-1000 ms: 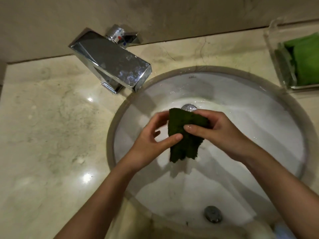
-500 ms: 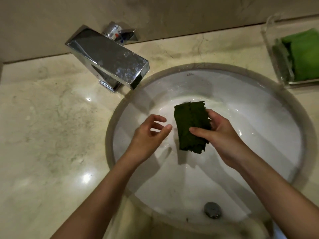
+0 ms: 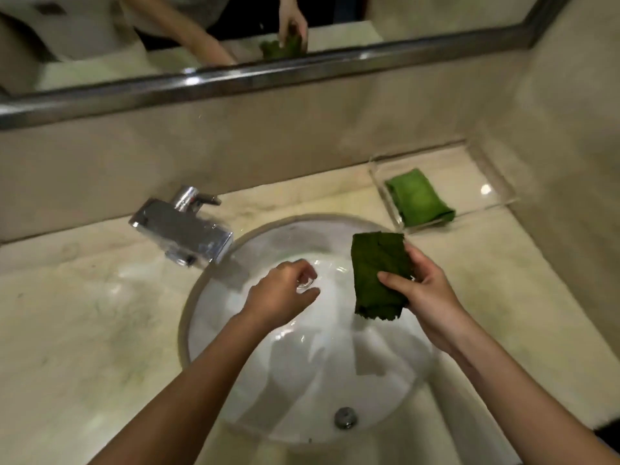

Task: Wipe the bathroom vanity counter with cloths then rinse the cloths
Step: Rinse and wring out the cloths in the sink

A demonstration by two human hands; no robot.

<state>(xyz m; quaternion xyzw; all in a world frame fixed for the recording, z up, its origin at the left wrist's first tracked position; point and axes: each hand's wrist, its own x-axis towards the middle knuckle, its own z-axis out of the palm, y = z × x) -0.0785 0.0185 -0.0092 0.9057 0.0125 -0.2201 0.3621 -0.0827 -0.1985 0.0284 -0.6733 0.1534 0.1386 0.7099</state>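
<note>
Fingers (image 3: 416,256) and thumb of right hand (image 3: 429,297) pinch dark green cloth (image 3: 377,273) above right side of sink (image 3: 302,380); left hand (image 3: 278,297) loosely curled, holding nothing.
Marble counter (image 3: 84,330) surrounds white oval sink; mirror (image 3: 100,45) runs along back wall and reflects a hand with the cloth. Chrome faucet (image 3: 181,233) at back left, spout over the rim. Clear tray (image 3: 496,193) at back right holds folded light green cloth (image 3: 419,199). Dark cloth hangs clear of the basin, apart from left hand. Round metal fitting (image 3: 345,417) on near basin wall.
</note>
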